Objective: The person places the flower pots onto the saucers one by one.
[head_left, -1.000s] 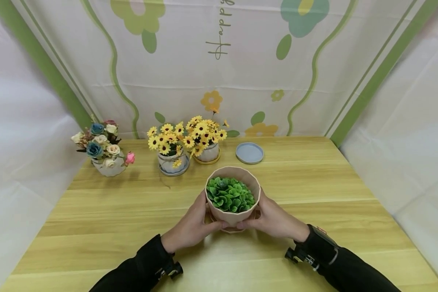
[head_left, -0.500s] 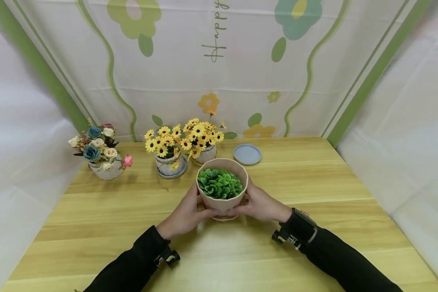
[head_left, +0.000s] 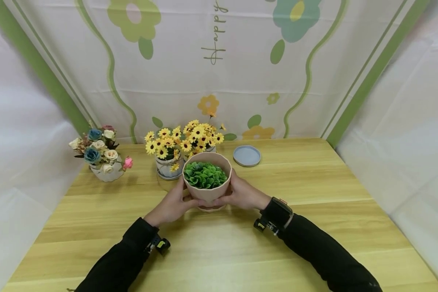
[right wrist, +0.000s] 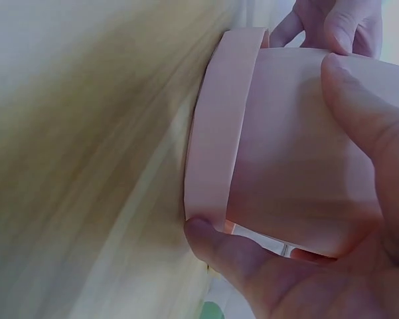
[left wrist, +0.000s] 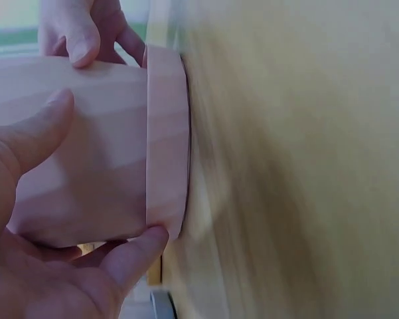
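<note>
Both hands grip a pinkish-beige faceted flowerpot [head_left: 207, 194] with a bushy green leafy plant [head_left: 205, 175] inside. My left hand [head_left: 174, 205] holds its left side and my right hand [head_left: 241, 192] its right, thumbs meeting near the front. Under the pot sits a matching saucer [left wrist: 167, 143]; in the left wrist view a left fingertip touches its rim. The right wrist view shows a right fingertip against the same saucer [right wrist: 219, 133], which is close over the wooden table. Just behind stand two pots of yellow daisies, the nearer pot [head_left: 168, 167] partly overlapped.
At the back left is a white pot [head_left: 107, 172] of blue, cream and pink roses. A round blue-grey saucer [head_left: 246, 155] lies at the back, right of the daisies. A printed fabric wall [head_left: 211, 77] rises behind the wooden table [head_left: 219, 251].
Both hands have carried the potted plant and its saucer leftward and a little back, so it now overlaps the rear daisy pot in the head view. The head view has shifted slightly.
</note>
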`<state>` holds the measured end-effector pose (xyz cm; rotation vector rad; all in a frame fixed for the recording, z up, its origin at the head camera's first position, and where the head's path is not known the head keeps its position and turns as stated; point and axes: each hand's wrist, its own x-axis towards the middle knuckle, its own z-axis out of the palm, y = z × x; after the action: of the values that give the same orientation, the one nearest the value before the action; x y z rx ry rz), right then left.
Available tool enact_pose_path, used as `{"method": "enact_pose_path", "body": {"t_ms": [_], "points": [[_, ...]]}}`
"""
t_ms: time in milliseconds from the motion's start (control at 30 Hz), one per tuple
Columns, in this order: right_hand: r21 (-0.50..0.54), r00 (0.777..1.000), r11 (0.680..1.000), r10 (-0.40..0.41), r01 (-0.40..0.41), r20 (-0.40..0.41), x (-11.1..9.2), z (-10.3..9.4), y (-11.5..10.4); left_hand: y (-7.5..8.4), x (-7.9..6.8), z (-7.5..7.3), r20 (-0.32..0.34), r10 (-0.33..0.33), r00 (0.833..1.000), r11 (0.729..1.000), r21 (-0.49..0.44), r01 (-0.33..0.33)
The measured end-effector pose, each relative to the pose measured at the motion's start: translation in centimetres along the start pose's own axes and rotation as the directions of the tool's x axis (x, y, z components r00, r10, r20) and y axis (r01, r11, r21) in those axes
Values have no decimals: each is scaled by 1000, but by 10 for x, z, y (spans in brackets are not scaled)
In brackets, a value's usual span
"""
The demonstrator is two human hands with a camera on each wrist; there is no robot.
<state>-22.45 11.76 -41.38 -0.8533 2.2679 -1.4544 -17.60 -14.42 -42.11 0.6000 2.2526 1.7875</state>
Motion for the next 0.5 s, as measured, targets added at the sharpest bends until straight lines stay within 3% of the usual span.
{"method": "enact_pose_path", "body": {"t_ms": [500], "points": [[-57, 999, 998, 32, -31, 9, 39, 8, -2, -10, 7, -33, -29, -18, 999, 998, 62, 20]]}}
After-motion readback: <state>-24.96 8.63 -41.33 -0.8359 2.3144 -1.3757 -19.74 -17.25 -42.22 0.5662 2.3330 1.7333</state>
